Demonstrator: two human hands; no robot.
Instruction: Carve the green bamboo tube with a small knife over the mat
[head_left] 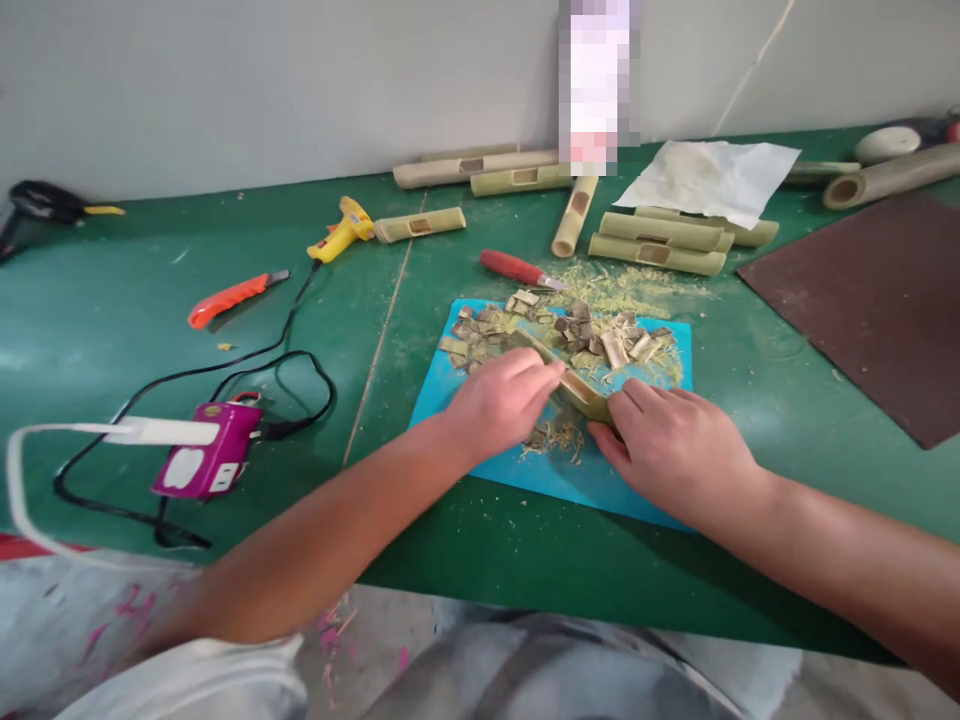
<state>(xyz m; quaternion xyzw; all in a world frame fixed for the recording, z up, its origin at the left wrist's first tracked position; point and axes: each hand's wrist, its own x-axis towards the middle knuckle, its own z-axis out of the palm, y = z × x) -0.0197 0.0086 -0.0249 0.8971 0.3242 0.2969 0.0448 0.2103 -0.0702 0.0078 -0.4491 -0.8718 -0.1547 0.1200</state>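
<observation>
A short bamboo tube (pixel 589 395) with a rectangular opening cut in its side lies slantwise between my hands. My left hand (pixel 504 398) is closed around its far left part, fingers curled beside the opening. At the near right end, my right hand (pixel 675 440) is wrapped on the tube, thumb below. Under both hands is a blue mat (pixel 487 465), strewn with bamboo chips (pixel 577 328) and thin shavings (pixel 556 440). Beyond the mat's far edge lies a red-handled knife (pixel 517 268), its tip by pale sawdust.
More cut bamboo tubes (pixel 656 255) lie at the back, some under white paper (pixel 709 180). Left on the green table (pixel 420 540) are a yellow glue gun (pixel 341 235), an orange utility knife (pixel 232 298) and a purple power block (pixel 201 455) with cords. A brown sheet (pixel 870 300) lies right.
</observation>
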